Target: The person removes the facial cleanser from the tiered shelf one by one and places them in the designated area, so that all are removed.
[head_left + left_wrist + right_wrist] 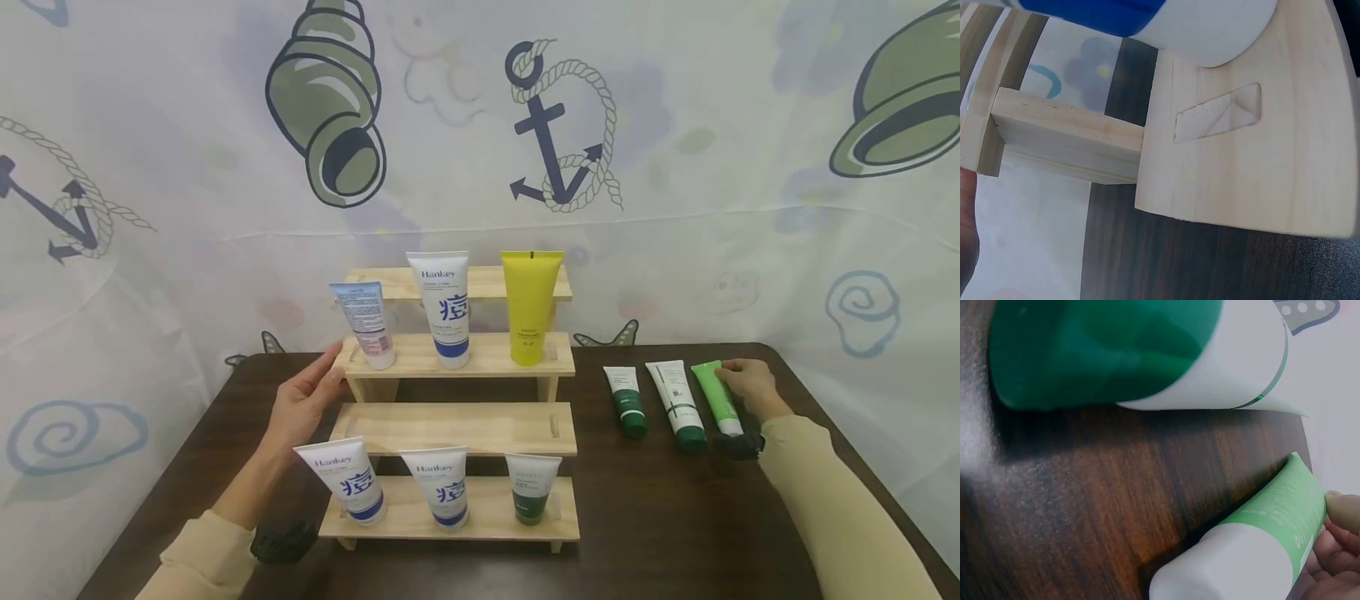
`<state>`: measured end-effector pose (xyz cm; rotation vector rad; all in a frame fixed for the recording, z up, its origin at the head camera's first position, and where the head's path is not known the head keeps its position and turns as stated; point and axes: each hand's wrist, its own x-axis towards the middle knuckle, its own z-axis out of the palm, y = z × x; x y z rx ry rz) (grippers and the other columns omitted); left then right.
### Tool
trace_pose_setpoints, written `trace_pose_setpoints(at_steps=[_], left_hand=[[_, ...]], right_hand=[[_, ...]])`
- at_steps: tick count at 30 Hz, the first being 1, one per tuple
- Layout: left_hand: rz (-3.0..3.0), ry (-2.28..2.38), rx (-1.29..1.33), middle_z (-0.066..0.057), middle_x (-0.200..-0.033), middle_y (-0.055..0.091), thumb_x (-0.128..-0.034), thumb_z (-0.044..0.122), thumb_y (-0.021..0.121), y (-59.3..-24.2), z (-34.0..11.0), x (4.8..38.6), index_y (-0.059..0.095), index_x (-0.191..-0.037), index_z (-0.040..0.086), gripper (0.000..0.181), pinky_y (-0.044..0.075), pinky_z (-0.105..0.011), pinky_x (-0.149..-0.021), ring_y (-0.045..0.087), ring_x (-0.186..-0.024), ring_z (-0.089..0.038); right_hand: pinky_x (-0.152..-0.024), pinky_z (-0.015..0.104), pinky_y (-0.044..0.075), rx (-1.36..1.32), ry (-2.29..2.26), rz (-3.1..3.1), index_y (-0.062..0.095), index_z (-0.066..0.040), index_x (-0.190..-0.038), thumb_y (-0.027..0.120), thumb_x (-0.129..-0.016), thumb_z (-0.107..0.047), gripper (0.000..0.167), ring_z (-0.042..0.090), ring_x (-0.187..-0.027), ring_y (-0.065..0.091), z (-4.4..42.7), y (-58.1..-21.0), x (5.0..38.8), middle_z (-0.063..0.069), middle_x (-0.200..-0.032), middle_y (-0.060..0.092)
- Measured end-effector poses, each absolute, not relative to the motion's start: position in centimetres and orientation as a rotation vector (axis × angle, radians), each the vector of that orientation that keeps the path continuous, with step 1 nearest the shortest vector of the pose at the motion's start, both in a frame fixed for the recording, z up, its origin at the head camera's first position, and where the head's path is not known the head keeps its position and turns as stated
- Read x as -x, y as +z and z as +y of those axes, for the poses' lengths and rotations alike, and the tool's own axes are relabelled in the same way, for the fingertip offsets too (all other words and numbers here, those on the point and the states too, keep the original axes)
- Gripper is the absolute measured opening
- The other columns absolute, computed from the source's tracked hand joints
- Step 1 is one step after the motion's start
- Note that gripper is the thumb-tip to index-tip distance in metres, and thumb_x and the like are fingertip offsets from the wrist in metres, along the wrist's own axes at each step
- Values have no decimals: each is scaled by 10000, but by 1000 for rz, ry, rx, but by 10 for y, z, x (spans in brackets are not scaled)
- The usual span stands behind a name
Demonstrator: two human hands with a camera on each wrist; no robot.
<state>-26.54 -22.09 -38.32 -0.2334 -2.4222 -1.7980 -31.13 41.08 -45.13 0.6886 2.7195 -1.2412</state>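
A light green tube (717,395) with a white cap lies on the table at the right. My right hand (752,385) pinches its upper end; in the right wrist view the thumb (1342,511) presses on the green tube (1279,512). My left hand (303,406) rests against the left end of the stepped wooden rack (457,427), its fingers nearly straight. Close to those fingers stands a blue-and-pink tube (363,325). Beside it on the same tier are a large white Hankey tube (442,308) and a yellow tube (532,307).
Two white tubes with dark green caps, a small one (626,401) and a larger one (677,405), lie left of the green tube. On the lowest tier stand two white Hankey tubes (347,482) (438,486) and a white-and-green tube (532,487). A patterned cloth (450,167) hangs behind.
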Motion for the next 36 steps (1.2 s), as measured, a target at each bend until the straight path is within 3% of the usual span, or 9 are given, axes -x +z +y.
trace_pose_setpoints(at_steps=[10, 19, 25, 29, 32, 36], left_hand=[[-2410, -1814, 250, -172, -1460, 365, -960, 337, 523, -382, -220, 264, 348, -1458, 148, 561, 447, -71, -864, 564, -1015, 111], [-2411, -1820, 261, -171, -1469, 354, -957, 346, 525, -383, -222, 263, 345, -1459, 139, 572, 443, -72, -870, 550, -1024, 122], [-2389, -1847, 267, -189, -1459, 354, -952, 336, 536, -384, -223, 262, 349, -1454, 121, 577, 444, -70, -865, 561, -1008, 119], [-2381, -1861, 272, -193, -1460, 349, -951, 329, 540, -385, -224, 262, 348, -1454, 119, 578, 445, -71, -863, 561, -1009, 118], [-2387, -1853, 276, -187, -1465, 348, -953, 336, 535, -386, -225, 261, 346, -1456, 123, 578, 443, -68, -863, 553, -1016, 123], [-2367, -1865, 293, -197, -1456, 350, -954, 325, 537, -386, -226, 261, 348, -1452, 108, 576, 447, -71, -862, 559, -1011, 121]], right_hand=[[-819, 520, 512, -711, -1246, 2736, 378, 146, -1336, 441, -966, -181, 498, 416, -1063, 500, 408, -450, 304, 368, -1321, 394], [-839, 534, 507, -723, -1227, 2751, 415, 150, -1303, 444, -948, -160, 472, 427, -1067, 497, 406, -448, 293, 363, -1296, 414], [-658, 388, 534, -716, -1212, 2796, 453, 157, -1268, 463, -937, -155, 454, 367, -954, 585, 407, -446, 283, 348, -1209, 496], [-535, 302, 506, -677, -1205, 2884, 482, 154, -1243, 463, -941, -171, 444, 233, -733, 651, 408, -443, 279, 302, -1033, 628], [-510, 263, 508, -624, -1263, 2939, 490, 159, -1232, 465, -943, -155, 427, 106, -615, 617, 408, -437, 277, 255, -895, 669], [-574, 223, 551, -517, -1392, 2971, 465, 187, -1239, 462, -956, -119, 416, 138, -686, 647, 401, -427, 274, 330, -1035, 609]])
